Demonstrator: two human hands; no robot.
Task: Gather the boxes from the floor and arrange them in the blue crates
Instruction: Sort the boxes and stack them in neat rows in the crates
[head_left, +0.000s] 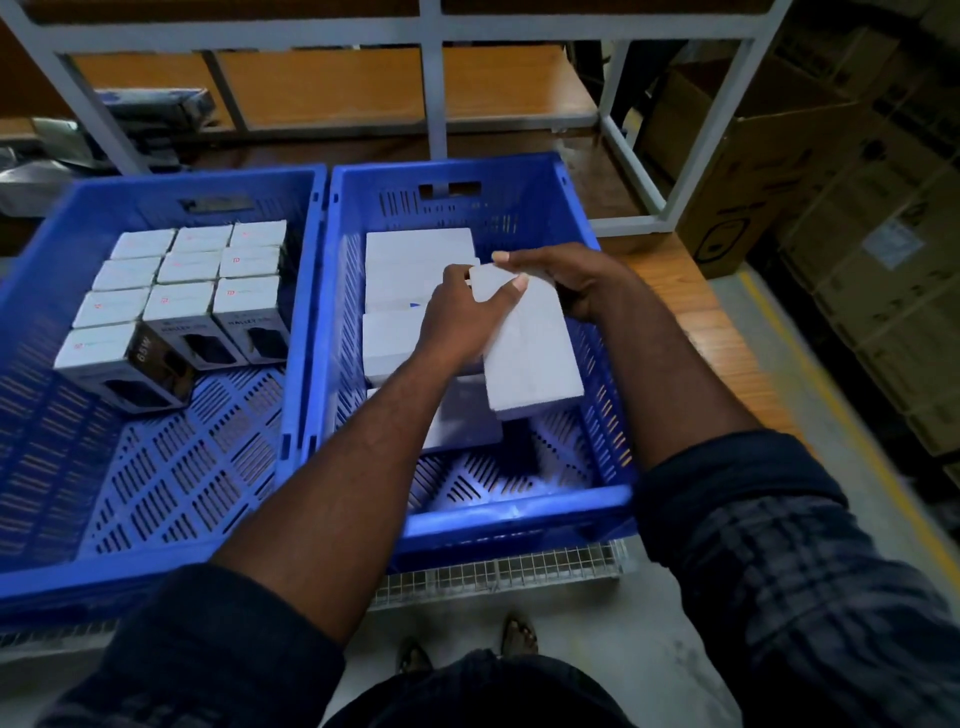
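Both hands grasp one flat white box (535, 364) in the air above the right blue crate (519, 506), over the crate's right half. The left hand (457, 317) clamps the box's far left edge, thumb laid across the top face. The right hand (571, 283) curls round the far right corner, fingers hooked over the end. So the grip sits at the far end, and the box's long axis runs from there back toward the crate's near wall, slightly skewed to the crate's sides. The near end hangs free, with no hand under it. Inside this crate a row of white boxes (415, 249) lies flat against its left wall. The perforated floor (493, 478) shows bare on its right side and near end, directly below the held box. The coming move likely turns on this: the open strip lies straight down from the grip and already runs much as the box does, so a small squaring and a lowering should seat it beside the row. The right hand is nearer the crate's right wall and may get pinched there. To the left of this crate, the left blue crate (182, 179) holds upright charger boxes (182, 280). Cardboard cartons (857, 234) stand well to its right.
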